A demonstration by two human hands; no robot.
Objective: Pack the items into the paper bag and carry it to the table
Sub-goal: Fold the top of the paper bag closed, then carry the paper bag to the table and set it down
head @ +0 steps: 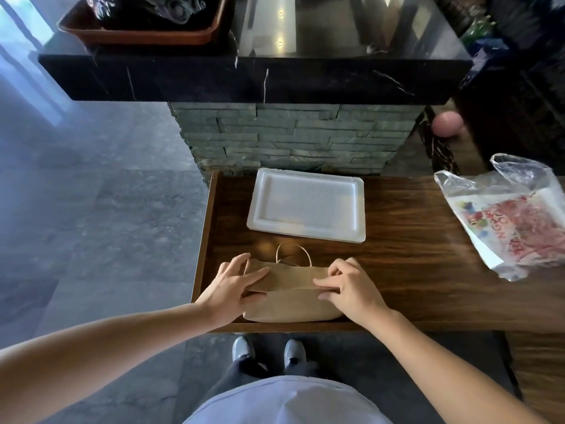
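A folded brown paper bag point(292, 298) lies flat near the front edge of the wooden counter point(406, 261), its twisted paper handle point(293, 254) looping out at the far side. My left hand point(235, 284) grips the bag's left end, thumb under the folded flap. My right hand point(347, 287) pinches the flap's edge at the right end. A white foam tray point(307, 203) lies empty just beyond the bag. At the right end of the counter a clear plastic bag point(513, 218) holds a red-and-white printed packet.
A stone-clad pillar point(293, 136) rises behind the counter under a black marble top point(244, 78) that carries a brown tray point(146, 26) of dark items. Grey tiled floor lies to the left. My shoes point(269, 351) stand just below the counter's front edge.
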